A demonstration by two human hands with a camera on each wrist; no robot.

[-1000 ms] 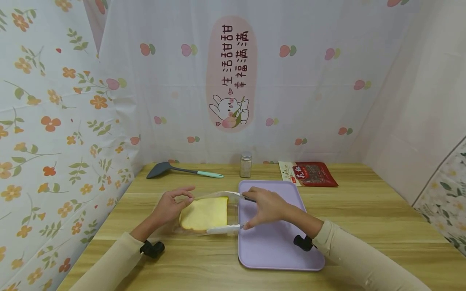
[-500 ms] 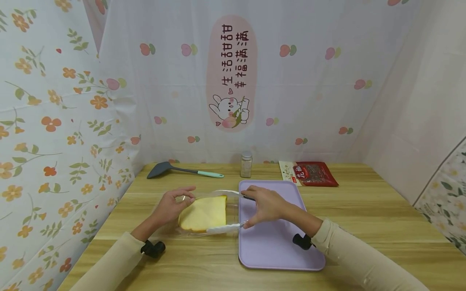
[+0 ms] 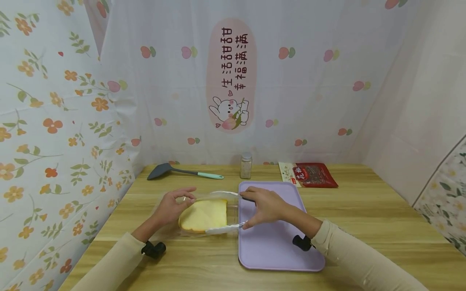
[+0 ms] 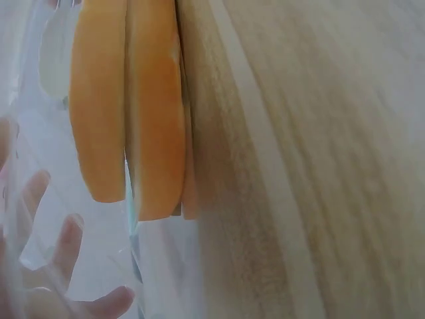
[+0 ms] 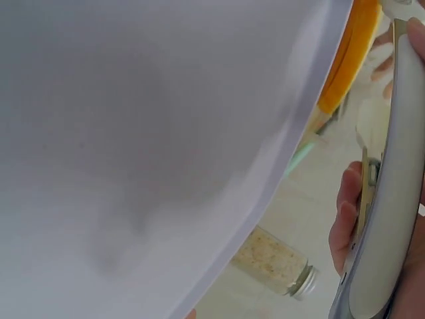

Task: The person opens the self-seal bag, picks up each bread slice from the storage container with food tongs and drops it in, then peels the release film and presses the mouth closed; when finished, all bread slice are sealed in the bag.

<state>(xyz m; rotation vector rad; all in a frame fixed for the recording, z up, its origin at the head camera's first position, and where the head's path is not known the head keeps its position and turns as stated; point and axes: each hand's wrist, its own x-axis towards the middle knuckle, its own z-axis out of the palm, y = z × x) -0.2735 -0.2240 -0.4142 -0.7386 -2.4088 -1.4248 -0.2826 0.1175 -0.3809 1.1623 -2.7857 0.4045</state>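
Two or more thick slices of soft, pale bread with a smooth orange-brown crust sit in crinkly clear plastic, just left of the flat lilac tray. The left hand, fingers loosely bent, pinches that plastic between thumb and fingertip. The right hand, over the tray's left edge, is spread wide gripping white-tipped tongs, arms apart on either side of the bread. Behind the tray: a square glass jar, plus a shiny red packet further right.
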